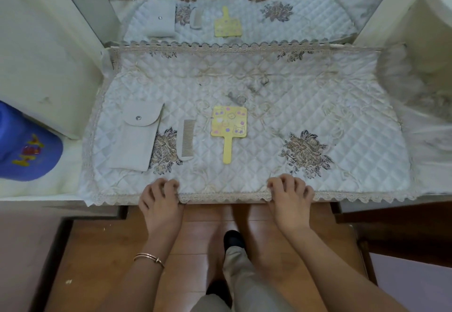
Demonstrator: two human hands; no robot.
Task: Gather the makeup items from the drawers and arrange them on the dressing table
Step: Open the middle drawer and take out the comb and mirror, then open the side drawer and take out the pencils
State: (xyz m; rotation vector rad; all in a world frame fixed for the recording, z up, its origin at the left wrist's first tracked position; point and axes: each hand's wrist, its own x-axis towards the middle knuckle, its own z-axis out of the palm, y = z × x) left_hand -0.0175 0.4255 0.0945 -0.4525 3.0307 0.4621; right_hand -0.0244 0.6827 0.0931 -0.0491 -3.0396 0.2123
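Head cam, near to far. My left hand [161,201] and right hand [289,199] sit at 6 o'clock on the near edge of the table [36,198]. Fingers [168,185] of both curled down over the lace hem of the quilted cover [269,106], clamped on the cloth and holding nothing else. Thin bracelet [149,259] on my left wrist. Wood floor [200,226] below, one dark shoe visible.

On the cover, three items in a row, apart from each other:
- Grey fabric pouch [135,135] at 9 o'clock, flat, flap shut with one metal snap.
- Pale comb [186,140] just right of it, fine teeth facing right, lying lengthwise toward me.
- Yellow hand mirror [228,128] at centre, back side up, with flower and cat prints, handle pointing to 6.

Right half of the cover bare apart from its embroidered flower pattern.

Blue cap [24,145] far left, at 9 o'clock, off the cover.

At 12 o'clock, wall mirror [318,18] reflects the cover, all three items and both hands.
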